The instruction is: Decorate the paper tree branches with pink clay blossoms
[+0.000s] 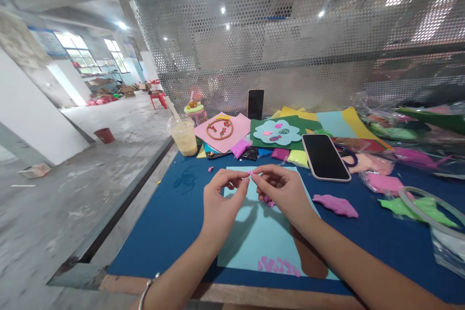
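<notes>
My left hand (222, 201) and right hand (285, 191), both pinched nearly closed, hold a tiny pinkish-purple, clay-like scrap (250, 173) above a pale-blue rectangular paper sheet (265, 240) near the front edge of a blue-topped wooden-edged bench (154, 235); squeezing too hard could flatten it.

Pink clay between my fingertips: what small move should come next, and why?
Perhaps lower the pink clay onto the light blue paper, beside the pink pieces: your left hand and right hand pinch a tiny bit over that sheet, and similarly coloured pieces lie along its near edge.
</notes>
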Available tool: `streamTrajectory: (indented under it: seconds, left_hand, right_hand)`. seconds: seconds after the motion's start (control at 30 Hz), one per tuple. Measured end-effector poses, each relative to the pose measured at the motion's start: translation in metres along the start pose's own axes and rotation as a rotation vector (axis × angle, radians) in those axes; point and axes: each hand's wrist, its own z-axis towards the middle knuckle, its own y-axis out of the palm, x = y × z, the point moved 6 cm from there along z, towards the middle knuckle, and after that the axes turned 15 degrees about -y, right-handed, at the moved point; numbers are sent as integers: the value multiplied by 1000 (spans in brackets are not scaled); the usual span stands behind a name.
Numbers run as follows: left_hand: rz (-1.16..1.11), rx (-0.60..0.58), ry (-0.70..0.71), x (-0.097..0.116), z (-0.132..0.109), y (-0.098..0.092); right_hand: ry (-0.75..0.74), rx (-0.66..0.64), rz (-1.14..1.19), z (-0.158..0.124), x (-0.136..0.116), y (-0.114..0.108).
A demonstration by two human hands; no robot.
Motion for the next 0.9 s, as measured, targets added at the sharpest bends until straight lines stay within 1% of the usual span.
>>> streamTrajectory:
  seconds: [0.13,0.23,0.37,0.73,0.9]
  left_hand:
    - [-34,-31,-60,-7,3,1]
    - [-111,-85,-115,-13,5,4]
    - [-205,-106,-179,-18,6,5]
    - [-240,-99,-202,-17,3,4]
    - [-235,-123,-200,-21,3,6]
  right_hand:
    - [4,-11,-4,-1,0,1]
    - [3,-16,-11,-1,-1,1]
    - [-4,-18,-18,0,-1,1]
    - [-4,-13,-25,0,-1,-1]
    - [-1,-8,4,1,2,0]
